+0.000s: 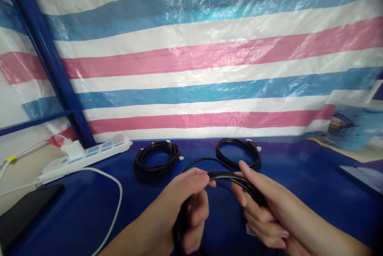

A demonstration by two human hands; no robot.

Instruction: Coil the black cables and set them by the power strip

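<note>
Both my hands grip a bundle of black cable [224,176] wound in a loop, held up over the blue table. My left hand [191,204] has its fingers wrapped round the left side of the loop, thumb on top. The right side lies in my right hand [266,208], fingers curled under it. A single strand of cable arches out behind the loop. A small white piece shows below my right fingers, mostly hidden. Behind my hands lie a thick black cable coil [157,159] on the left and a thinner black cable coil [238,153] on the right, both with white-tipped connectors.
A white power strip [86,156] with a charger [72,149] sits at the back left, its white cord curving across the blue table [143,212]. A dark flat device [30,212] lies at left. A blue printed item [353,128] stands at right, before a striped sheet [209,60].
</note>
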